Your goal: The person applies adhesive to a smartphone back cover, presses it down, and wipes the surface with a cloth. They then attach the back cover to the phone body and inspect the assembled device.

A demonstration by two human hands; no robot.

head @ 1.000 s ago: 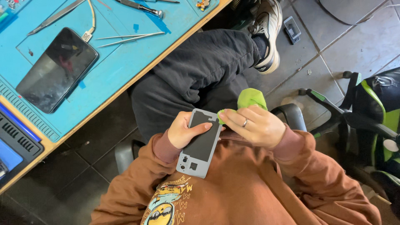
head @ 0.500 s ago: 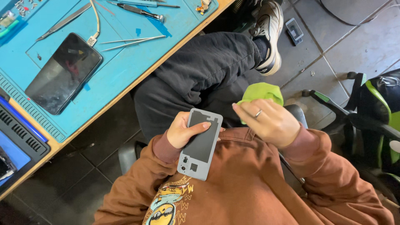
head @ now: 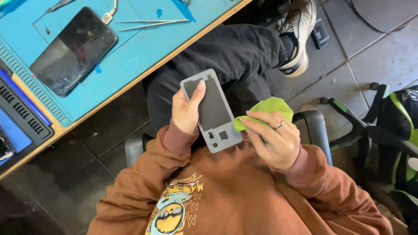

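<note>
My left hand (head: 186,111) holds a grey phone back cover (head: 214,111) over my lap, thumb lying along its upper left edge. The cover's dark inner side faces me, with camera cutouts near its lower end. My right hand (head: 273,140), with a ring on one finger, pinches a folded bright green cloth (head: 266,109) just beside the cover's right edge. Whether the cloth touches the cover is hard to tell.
A blue work mat (head: 130,48) covers the wooden bench at the upper left, with a dark phone (head: 72,50) plugged into a cable and thin tweezers (head: 150,24) on it. A black tray (head: 19,117) sits at the left. A chair base (head: 370,126) stands to the right.
My right hand with the green cloth has come off the cover's face and moved to its right edge. My left hand has lifted the cover slightly higher.
</note>
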